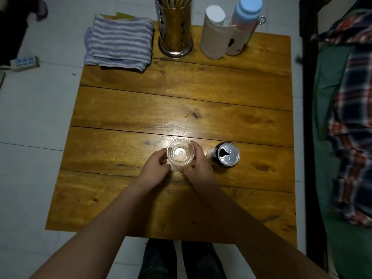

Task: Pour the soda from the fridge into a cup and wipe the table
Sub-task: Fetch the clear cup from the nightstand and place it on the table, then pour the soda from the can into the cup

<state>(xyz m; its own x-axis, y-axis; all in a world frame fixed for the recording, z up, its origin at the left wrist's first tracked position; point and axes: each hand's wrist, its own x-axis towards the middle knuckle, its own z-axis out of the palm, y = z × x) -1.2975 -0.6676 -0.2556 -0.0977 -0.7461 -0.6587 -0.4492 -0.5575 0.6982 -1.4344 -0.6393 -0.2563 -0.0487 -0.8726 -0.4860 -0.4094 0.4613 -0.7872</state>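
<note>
Wooden table (141,101), clear cup (180,154) clasped between 2 hands' grip (left hand (156,168), right hand (198,167)), opened can (227,155) beside

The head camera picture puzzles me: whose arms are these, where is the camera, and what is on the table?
No machine here: a person wears a wide-angle camera on the head, looking down at their own bare arms. The left hand and right hand both hold a clear plastic cup, which stands on the wooden plank table. Beside it, to the right, stands an opened dark blue soda can. At the far edge lie a folded striped cloth, a metal utensil holder, a white paper roll and a blue-capped bottle.
</note>
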